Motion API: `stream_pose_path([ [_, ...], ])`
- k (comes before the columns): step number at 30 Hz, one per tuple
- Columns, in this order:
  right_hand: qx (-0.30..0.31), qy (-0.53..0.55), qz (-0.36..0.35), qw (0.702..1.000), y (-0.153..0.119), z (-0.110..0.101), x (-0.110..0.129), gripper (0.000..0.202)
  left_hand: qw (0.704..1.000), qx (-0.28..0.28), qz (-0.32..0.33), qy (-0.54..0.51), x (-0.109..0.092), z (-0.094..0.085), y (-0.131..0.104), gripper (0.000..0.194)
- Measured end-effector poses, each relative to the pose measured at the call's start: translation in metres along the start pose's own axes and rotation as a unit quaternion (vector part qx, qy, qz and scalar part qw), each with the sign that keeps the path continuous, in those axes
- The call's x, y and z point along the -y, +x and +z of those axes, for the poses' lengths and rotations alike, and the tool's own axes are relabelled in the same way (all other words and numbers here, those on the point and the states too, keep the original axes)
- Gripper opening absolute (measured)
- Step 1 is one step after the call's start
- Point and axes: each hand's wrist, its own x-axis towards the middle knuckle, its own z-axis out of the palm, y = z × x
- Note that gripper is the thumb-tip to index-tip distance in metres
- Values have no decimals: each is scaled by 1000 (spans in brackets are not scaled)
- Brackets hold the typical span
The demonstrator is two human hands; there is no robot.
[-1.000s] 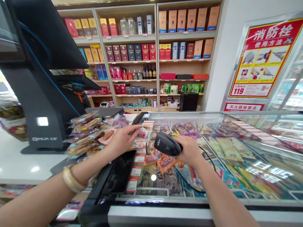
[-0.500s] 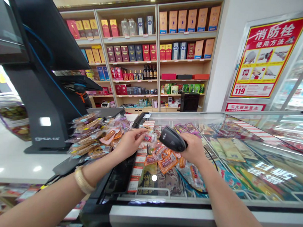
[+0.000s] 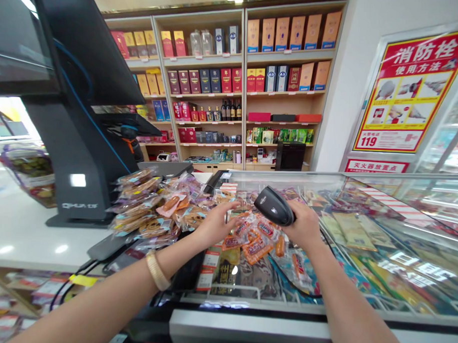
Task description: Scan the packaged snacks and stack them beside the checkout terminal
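My right hand [image 3: 304, 225] is wrapped round the handle of a black barcode scanner [image 3: 274, 206], whose head points up and to the left. My left hand [image 3: 218, 224] hovers just left of the scanner, its thumb and fingers apart with nothing seen between them. Beneath it, small wrapped sausages [image 3: 258, 248] in clear and orange-red packaging lie in a loose pile on the freezer's glass top [image 3: 243, 287]. One more wrapped sausage [image 3: 298, 266] rests nearer me on the right. The scanner's black cable curves over the glass beside my right wrist.
Left of my hand is a heap of clear-bagged snacks [image 3: 145, 203]. A dark checkout terminal [image 3: 81, 186] stands on the white counter [image 3: 20, 239], beside a large clear container [image 3: 29, 174]. Shelves [image 3: 203, 60] of boxes and bottles line the back wall; a red poster [image 3: 412, 93] hangs right.
My left hand has let go of a small wrapped sausage and opened over the pile. The scanner stays in my right hand. The whole view has shifted slightly.
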Motion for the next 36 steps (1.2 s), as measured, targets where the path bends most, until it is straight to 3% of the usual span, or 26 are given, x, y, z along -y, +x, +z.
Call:
stream_pose_path([
  [3, 12, 4, 4, 1000, 0, 0, 2, 26, 988, -26, 24, 147, 13, -38, -12, 40],
  [6, 23, 4, 6, 1000, 1, 0, 5, 28, 945, -48, -5, 322, 27, -78, -22, 40],
  [9, 28, 7, 5, 1000, 1, -1, 6, 30, 913, -21, -37, 405, 42, -110, -31, 40],
  [11, 29, 11, 4, 1000, 1, 0, 6, 30, 904, 8, -44, 424, 52, -122, -37, 43],
  [18, 34, 13, 0, 999, -1, 2, 6, 32, 891, 40, -37, 451, 65, -123, -46, 41],
  [26, 31, 9, -2, 999, 0, 2, 8, 27, 922, -40, -35, 384, 78, -133, -39, 39],
  [29, 34, 8, -1, 999, 0, 2, 8, 26, 939, -97, -46, 328, 68, -141, -34, 37],
  [32, 39, 19, -11, 999, 0, 1, 11, 20, 955, -155, -106, 229, 51, -143, -28, 38],
  [36, 56, 58, -39, 996, 3, -1, 19, 20, 969, -135, -193, 70, 28, -129, -21, 43],
])
